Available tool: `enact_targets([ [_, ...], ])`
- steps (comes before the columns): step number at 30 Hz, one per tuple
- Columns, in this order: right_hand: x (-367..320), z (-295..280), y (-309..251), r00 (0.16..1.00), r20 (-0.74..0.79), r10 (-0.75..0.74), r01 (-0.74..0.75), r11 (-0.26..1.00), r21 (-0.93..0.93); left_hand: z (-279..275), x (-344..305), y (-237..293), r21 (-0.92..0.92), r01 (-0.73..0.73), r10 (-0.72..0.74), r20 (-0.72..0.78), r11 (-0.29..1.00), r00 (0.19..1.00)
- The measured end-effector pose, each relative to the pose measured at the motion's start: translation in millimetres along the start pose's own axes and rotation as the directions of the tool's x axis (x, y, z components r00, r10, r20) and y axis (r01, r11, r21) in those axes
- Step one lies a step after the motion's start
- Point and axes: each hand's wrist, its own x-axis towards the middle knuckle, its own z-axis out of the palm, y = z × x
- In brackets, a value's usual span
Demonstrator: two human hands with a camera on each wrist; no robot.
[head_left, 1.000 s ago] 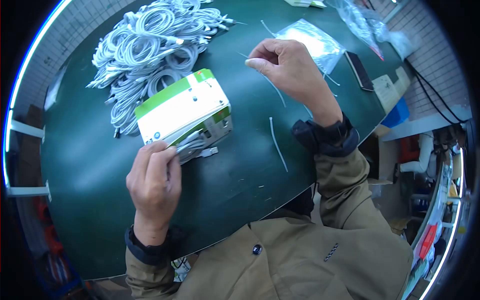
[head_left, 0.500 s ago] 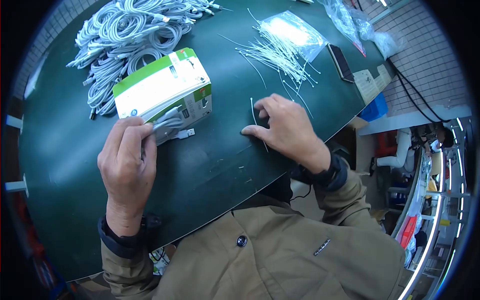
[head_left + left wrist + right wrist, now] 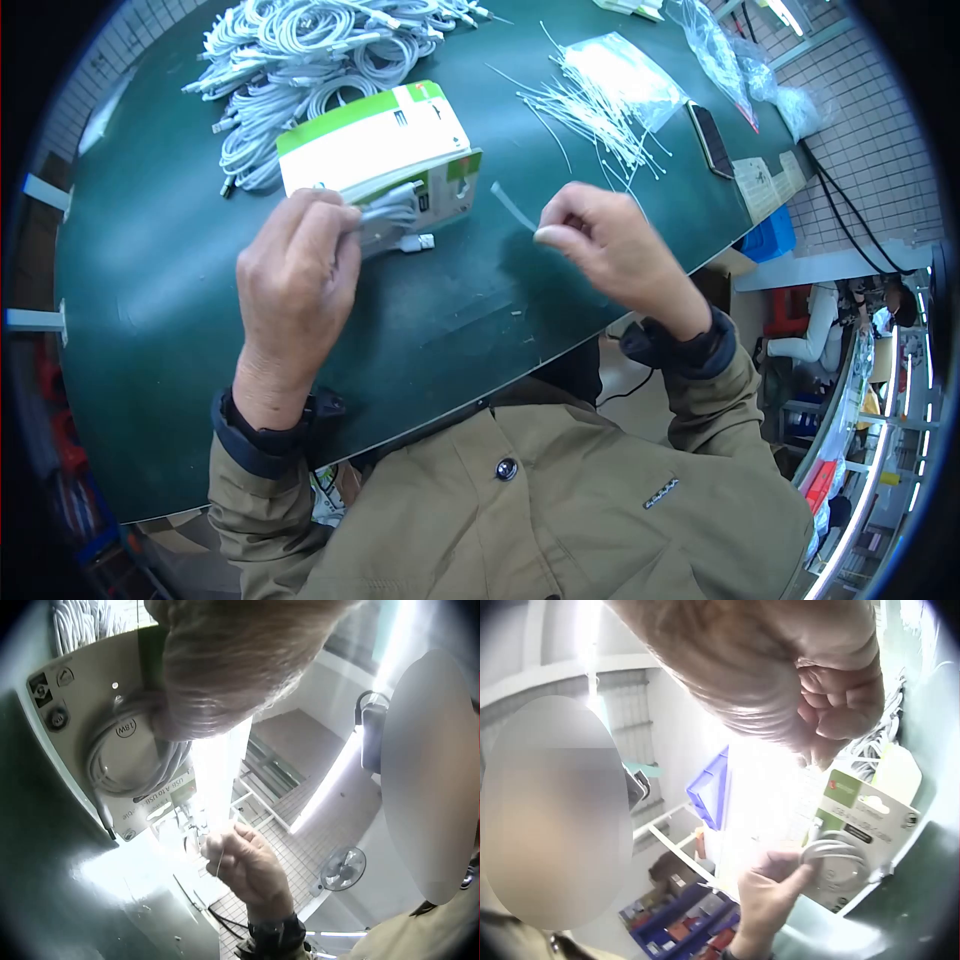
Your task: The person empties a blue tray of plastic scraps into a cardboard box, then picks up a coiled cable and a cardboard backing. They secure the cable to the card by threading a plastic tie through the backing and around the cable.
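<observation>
My left hand [image 3: 295,275] grips a coiled grey USB cable [image 3: 390,208] against a white and green printed packaging card [image 3: 876,814]. The cable's USB plug [image 3: 417,243] sticks out to the right. In the right wrist view, the card shows a hang hole at its top and the coil lies across its lower part. Off to the right, my right hand [image 3: 620,245] pinches one thin white cable tie [image 3: 512,207] between thumb and forefinger. Its free end points up and left toward the card.
Just behind the held card is a stack of white and green cards [image 3: 370,130]. A heap of coiled grey cables [image 3: 300,60] lies at the back left. Loose cable ties [image 3: 590,115] spill from a clear bag [image 3: 630,75], with a phone [image 3: 710,140] to their right.
My right hand came down from the back, reached the loose tie on the table near me, and now holds it raised. My left hand keeps its hold on the card and cable.
</observation>
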Motion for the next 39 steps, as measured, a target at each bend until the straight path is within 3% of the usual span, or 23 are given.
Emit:
enact_targets([
  [1,6,-9,-9,0.993,0.014,0.118,-0.119,0.980,0.158,0,1,1,-0.001,-0.016,0.016,0.009,1.000,1.000],
  [2,13,-14,-15,0.998,-0.019,0.057,-0.047,0.943,0.328,1,2,0,-0.014,-0.046,0.046,-0.002,0.999,0.999],
  [3,21,-20,-25,0.998,-0.023,0.066,-0.052,0.922,0.383,2,1,1,-0.029,-0.051,0.052,0.007,0.998,0.999],
  [5,37,-30,-44,0.997,-0.025,0.078,-0.056,0.872,0.487,2,3,4,-0.041,-0.066,0.066,0.013,0.997,0.998],
  [10,87,-31,-32,0.999,0.051,-0.008,-0.022,0.827,0.562,1,7,8,-0.059,-0.087,0.091,0.058,0.994,0.994],
  [13,109,-29,-27,0.985,0.171,0.020,-0.137,0.693,0.708,3,9,9,-0.071,-0.110,0.114,0.068,0.991,0.991],
  [17,136,-12,-14,0.968,0.251,-0.003,-0.186,0.663,0.725,6,14,10,-0.074,-0.132,0.138,0.079,0.988,0.987],
  [23,146,13,-1,0.979,0.197,-0.058,-0.074,0.795,0.602,14,16,10,-0.088,-0.133,0.141,0.086,0.987,0.986],
  [30,141,10,5,0.981,0.160,-0.114,0.003,0.823,0.568,18,19,12,-0.102,-0.134,0.144,0.090,0.986,0.986],
  [39,137,19,12,0.972,0.235,-0.012,-0.175,0.632,0.755,22,17,12,-0.123,-0.156,0.167,0.082,0.980,0.983],
])
